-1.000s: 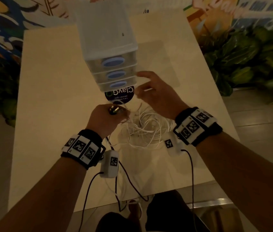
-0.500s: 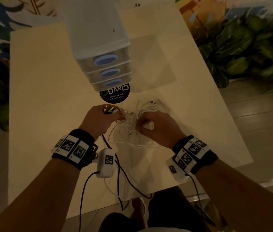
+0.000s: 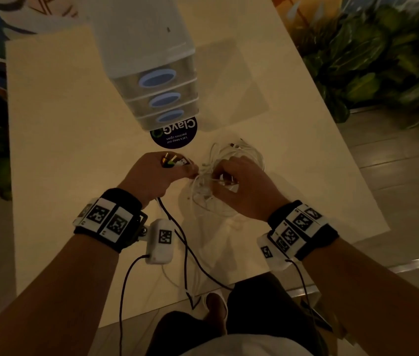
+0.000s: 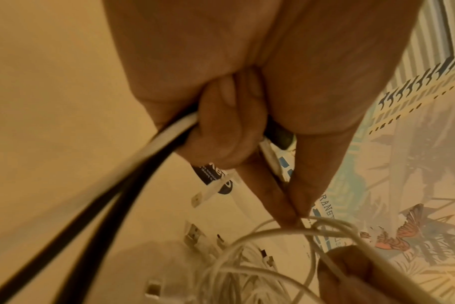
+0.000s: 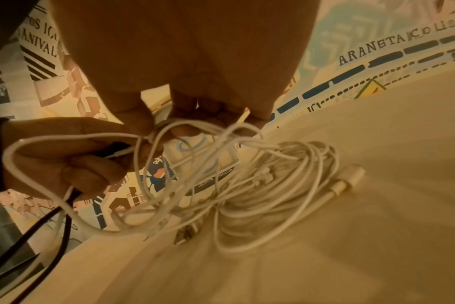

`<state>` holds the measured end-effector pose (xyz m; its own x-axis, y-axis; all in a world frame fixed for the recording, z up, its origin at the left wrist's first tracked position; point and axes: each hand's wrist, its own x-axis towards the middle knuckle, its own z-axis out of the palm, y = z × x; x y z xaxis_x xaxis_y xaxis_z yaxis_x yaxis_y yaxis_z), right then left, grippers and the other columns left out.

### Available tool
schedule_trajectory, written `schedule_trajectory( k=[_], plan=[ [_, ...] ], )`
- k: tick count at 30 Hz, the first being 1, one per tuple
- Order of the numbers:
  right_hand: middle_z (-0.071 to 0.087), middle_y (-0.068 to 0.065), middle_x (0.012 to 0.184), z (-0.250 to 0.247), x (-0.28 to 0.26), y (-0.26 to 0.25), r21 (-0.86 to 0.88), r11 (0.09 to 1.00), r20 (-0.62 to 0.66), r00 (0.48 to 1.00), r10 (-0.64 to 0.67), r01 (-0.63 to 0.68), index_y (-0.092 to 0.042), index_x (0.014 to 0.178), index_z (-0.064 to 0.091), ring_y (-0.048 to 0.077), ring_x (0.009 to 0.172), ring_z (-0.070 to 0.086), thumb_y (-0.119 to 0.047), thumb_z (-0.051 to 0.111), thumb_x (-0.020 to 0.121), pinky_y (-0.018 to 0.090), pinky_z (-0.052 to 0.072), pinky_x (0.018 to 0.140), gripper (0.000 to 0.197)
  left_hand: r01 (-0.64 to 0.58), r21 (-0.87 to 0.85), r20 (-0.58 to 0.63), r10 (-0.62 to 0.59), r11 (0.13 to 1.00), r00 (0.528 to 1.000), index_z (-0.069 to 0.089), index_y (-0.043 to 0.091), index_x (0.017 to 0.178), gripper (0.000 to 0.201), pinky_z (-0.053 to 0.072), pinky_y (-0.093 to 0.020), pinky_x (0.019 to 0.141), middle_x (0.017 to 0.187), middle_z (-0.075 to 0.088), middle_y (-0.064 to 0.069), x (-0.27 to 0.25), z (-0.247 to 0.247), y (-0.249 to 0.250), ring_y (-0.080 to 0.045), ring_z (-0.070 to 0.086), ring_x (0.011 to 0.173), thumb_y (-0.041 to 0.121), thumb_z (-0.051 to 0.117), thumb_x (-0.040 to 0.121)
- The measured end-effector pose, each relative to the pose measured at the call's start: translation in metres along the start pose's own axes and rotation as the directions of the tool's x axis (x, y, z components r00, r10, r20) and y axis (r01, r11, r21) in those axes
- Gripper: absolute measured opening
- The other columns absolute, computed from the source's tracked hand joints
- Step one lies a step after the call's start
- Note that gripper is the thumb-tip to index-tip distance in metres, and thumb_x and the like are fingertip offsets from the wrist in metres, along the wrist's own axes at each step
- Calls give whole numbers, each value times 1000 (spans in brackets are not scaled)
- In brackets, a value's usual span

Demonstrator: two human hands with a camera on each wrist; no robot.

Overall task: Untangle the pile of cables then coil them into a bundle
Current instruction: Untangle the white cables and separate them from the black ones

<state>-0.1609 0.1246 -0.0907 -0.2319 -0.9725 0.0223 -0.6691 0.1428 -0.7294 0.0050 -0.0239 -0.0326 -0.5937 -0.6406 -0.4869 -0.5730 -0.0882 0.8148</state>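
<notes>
Fingers of the left hand (image 3: 157, 173) curl round black leads (image 4: 73, 205) and plugs (image 3: 173, 160), thumb and forefinger pinching a white cable (image 5: 73, 137). Right hand (image 3: 244, 186) hooks its curled fingers through white loops (image 5: 210, 131) above the pile (image 5: 278, 185) on the table (image 3: 74, 124).

The white cables (image 3: 231, 160) look like smooth, matt plastic, some with shiny metal plugs (image 4: 194, 236). The black cable (image 3: 185, 242), lower centre, looks matt. The table (image 3: 62, 150) is pale, smooth and matt. The drawer unit (image 3: 149, 60), top centre, is translucent, slightly glossy plastic.
</notes>
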Motion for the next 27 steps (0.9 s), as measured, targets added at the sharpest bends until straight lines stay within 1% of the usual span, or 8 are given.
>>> schedule_trajectory(
  k=[3,6,10,14,16,21,24,27],
  plan=[
    [56,-13,78,1,2,-5,-31,999,-74,997,-10,8,-28,91,70,15,80,53,-51,61,94,38,48,77,24,-36,34,-1,36,999,999,79,23,83,20,27,-32,48,73,62,-29,-6,0,3,-21,28,47,43,76,83],
    [65,-8,83,-5,7,-6,-11,1000,-114,993,-23,22,-26,91,74,18,84,58,-47,62,94,39,48,82,25,-7,30,-60,9,1000,998,78,21,81,34,29,-26,45,72,73,-13,-12,-4,6,-10,30,36,55,72,80],
    [66,-4,81,-12,14,-14,-16,1000,-8,1000,-1,1,-23,97,75,13,76,56,-40,58,100,32,45,72,24,-114,98,-190,131,989,973,63,13,80,48,36,-24,53,54,49,8,-24,-6,3,-6,38,45,58,79,70],
    [61,-9,76,-11,21,-22,25,996,141,987,82,-87,-21,99,70,8,72,55,-33,51,104,30,41,69,23,-302,262,65,295,917,953,67,28,82,22,44,-16,65,72,65,11,-38,9,1,-5,58,66,39,85,76],
    [64,-7,79,-14,24,-24,52,991,165,980,111,-121,-22,100,69,9,76,59,-33,51,104,29,45,71,21,-314,397,122,290,862,949,73,40,98,17,51,-25,80,94,74,17,-36,14,-4,-2,66,87,34,80,83],
    [68,-15,76,-40,28,-28,72,975,258,948,187,-212,-25,96,71,-3,74,61,-29,55,101,13,42,67,17,-170,574,-104,277,801,955,65,38,129,38,50,-29,89,123,71,-3,-24,13,-16,-25,65,111,28,66,93],
    [73,-10,87,-53,29,-28,38,976,371,910,185,-214,-24,95,72,6,86,66,-31,56,101,24,48,80,19,-84,540,-207,230,838,951,65,39,128,35,44,-24,77,115,72,-4,-19,12,-23,-25,65,103,33,65,93],
    [74,-10,94,-62,28,-26,-9,977,434,879,195,-213,-22,95,74,7,92,65,-23,50,102,26,48,84,25,-52,542,-236,212,839,948,62,39,130,37,45,-26,82,120,71,-1,-14,14,-29,-25,64,109,37,65,93]
  ],
)
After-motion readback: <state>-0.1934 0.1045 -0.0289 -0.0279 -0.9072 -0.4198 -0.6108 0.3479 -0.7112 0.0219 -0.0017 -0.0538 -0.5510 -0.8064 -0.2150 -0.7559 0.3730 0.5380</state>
